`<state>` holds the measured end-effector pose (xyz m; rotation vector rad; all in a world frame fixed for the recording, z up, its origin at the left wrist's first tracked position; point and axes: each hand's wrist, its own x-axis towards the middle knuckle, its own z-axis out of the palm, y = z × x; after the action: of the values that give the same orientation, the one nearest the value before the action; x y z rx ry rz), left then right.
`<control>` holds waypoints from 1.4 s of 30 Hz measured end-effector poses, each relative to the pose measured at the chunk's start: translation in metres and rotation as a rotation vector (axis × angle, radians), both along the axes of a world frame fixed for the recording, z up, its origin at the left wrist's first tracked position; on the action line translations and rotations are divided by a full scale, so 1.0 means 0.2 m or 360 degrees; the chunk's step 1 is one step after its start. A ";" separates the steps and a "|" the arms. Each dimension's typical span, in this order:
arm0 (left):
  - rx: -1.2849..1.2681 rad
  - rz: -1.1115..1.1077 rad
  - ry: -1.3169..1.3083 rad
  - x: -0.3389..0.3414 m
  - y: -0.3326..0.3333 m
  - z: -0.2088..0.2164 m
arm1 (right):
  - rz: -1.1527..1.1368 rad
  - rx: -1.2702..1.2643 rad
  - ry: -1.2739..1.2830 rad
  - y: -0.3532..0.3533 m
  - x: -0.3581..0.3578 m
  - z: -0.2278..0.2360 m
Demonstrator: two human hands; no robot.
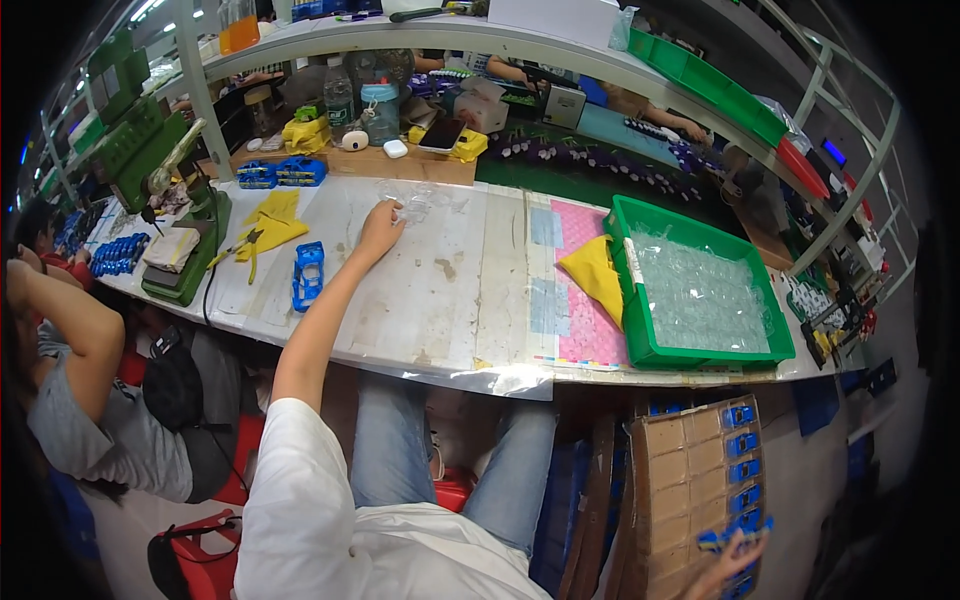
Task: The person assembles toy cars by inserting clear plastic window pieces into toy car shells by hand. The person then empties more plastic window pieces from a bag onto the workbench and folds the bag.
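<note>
My left hand [382, 230] reaches to the far middle of the table, its fingers curled at a small group of clear plastic pieces [428, 196]. The fingertips seem to pinch one of them, though the see-through plastic makes this hard to judge. Low on the right, my right hand [735, 566] has a blue toy car body [738, 533] in its fingers, slightly blurred. It is over a cardboard tray [672, 490] with dividers, where more blue car bodies sit along the right column. Another blue car body [308, 276] lies on the table left of my left forearm.
A green bin [640, 345] full of clear plastic parts stands on the right, a yellow cloth [597, 283] beside it. Yellow pliers [250, 252] and another yellow cloth [274, 222] lie left. A green press [187, 270] stands past them. A person [90, 385] sits at left.
</note>
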<state>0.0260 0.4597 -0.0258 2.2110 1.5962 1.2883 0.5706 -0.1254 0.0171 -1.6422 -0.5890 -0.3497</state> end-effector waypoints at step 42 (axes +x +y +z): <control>0.0327 -0.0855 0.0787 0.21 -1.30 0.02 | 0.1340 -0.0339 -0.0061 1.31 -1.50 -0.43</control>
<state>0.0683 0.1991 -0.0209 2.9715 0.8697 0.8202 0.2710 0.1364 -0.0688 -1.4356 -1.3068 0.3107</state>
